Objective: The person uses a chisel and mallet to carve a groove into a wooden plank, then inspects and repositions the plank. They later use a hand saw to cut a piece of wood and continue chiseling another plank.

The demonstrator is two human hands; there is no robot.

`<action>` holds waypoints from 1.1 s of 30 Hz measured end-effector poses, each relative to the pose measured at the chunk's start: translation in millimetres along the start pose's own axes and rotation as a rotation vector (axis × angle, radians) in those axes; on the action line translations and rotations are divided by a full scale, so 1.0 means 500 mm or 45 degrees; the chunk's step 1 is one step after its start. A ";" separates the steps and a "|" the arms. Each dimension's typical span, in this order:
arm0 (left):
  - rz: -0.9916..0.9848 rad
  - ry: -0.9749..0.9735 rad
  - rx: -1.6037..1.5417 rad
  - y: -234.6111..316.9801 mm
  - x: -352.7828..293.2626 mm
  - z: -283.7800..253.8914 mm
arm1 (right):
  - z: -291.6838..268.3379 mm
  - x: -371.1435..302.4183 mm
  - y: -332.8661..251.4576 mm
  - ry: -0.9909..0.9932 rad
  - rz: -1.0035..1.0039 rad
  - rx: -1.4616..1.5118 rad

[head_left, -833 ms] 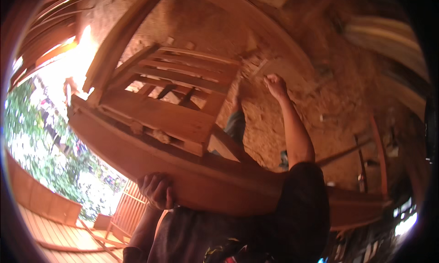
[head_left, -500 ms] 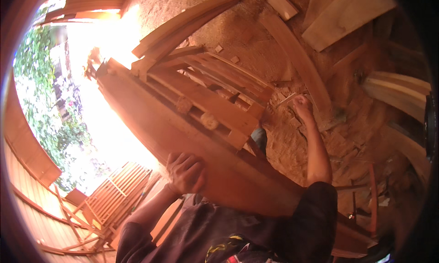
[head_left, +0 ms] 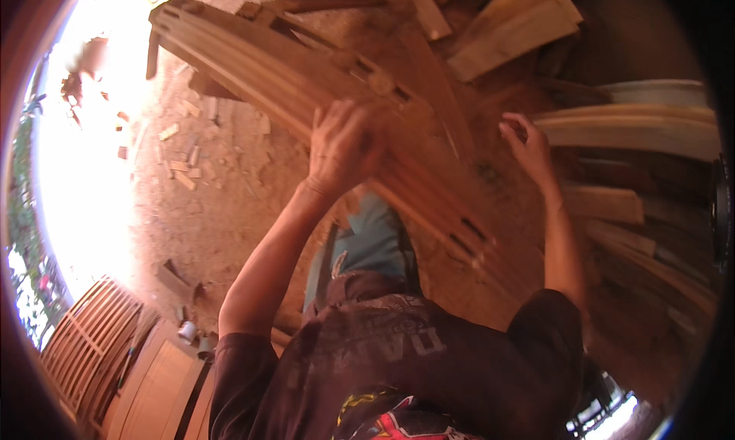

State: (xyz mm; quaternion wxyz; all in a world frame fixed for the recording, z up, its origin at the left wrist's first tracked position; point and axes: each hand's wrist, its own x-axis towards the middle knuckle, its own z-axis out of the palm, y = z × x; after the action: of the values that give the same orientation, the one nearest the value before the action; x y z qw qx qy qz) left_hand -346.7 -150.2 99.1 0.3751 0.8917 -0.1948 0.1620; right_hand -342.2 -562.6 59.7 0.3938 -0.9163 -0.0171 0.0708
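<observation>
A long wooden frame (head_left: 253,65), with grooves along its length and dark slots, slants across the view from upper left to lower right. My left hand (head_left: 341,145) bends over its middle and grips it; motion smears the fingertips. Off to the right, apart from the frame, my right hand (head_left: 528,145) is raised with thumb and fingers apart. Nothing shows in it. Small pale knobs or blocks sit along the frame's far side, partly blurred.
Wood offcuts (head_left: 184,176) litter the dusty ground at left. Broad boards (head_left: 521,30) lie at the upper right, and long curved planks (head_left: 635,130) are stacked at right. A slatted wooden panel (head_left: 92,340) stands lower left, near a small white cup (head_left: 187,331).
The wooden frame has tipped away from my body, so its grooved side shows instead of its broad face. My left hand moved up and right with it. My right hand's fingers have spread.
</observation>
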 end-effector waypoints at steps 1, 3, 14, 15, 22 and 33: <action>-0.064 0.101 -0.053 0.009 -0.039 -0.007 | -0.005 -0.049 -0.099 0.053 0.112 -0.009; -0.163 0.133 -0.077 0.004 -0.166 -0.015 | 0.033 -0.154 -0.257 0.151 0.072 0.064; -1.657 -1.008 -0.143 0.060 -1.121 -0.048 | 0.547 -0.710 -0.264 -0.765 0.822 0.276; -1.758 -1.044 -0.186 0.075 -1.158 -0.036 | 0.553 -0.727 -0.222 -0.762 0.799 0.325; -2.142 -1.137 -0.197 0.042 -1.233 0.147 | 0.583 -0.642 0.132 -0.734 1.209 0.176; -1.860 -0.650 0.111 0.049 -1.238 0.251 | 0.665 -0.368 0.802 -0.581 1.109 -0.200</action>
State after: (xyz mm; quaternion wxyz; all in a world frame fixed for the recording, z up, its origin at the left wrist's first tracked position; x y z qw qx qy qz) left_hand -879.8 -118.0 -238.9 0.2949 0.8175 0.3689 -0.3296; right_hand -581.7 -615.9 -435.5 0.2435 -0.8263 0.2764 0.4261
